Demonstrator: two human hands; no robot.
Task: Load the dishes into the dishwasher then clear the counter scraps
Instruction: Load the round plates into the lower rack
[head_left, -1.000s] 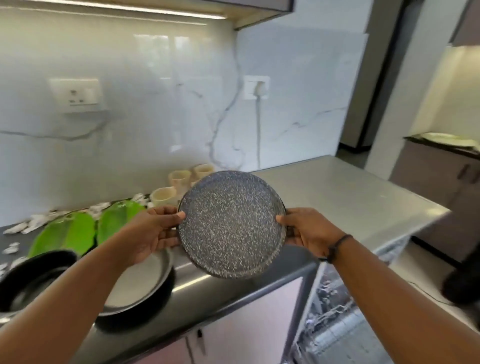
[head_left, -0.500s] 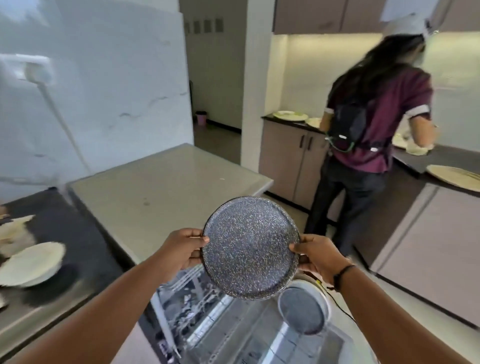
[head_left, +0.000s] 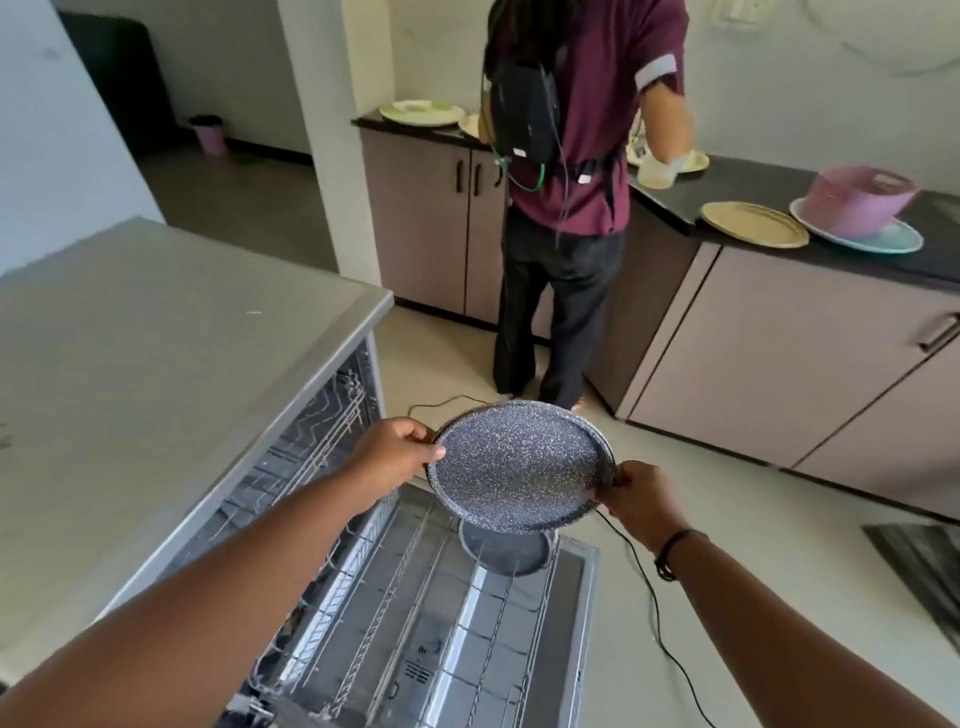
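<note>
Head view, speckled plate (head_left: 519, 465) hides racked dish (head_left: 506, 553)

Both hands (head_left: 395, 452) (head_left: 636, 499) hold speckled plate (head_left: 519, 467) above dishwasher rack (head_left: 415, 613).

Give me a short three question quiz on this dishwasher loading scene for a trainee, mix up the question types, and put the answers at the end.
1. True or false: both hands hold the speckled dark round plate.
2. What lies in the pulled-out wire dishwasher rack below it? A) a similar speckled plate B) a cup C) nothing
3. Which item sits on the light blue plate on the far counter?

Key: 1. True: left hand, right hand. 2. A. 3. The pink plastic basket.
</note>
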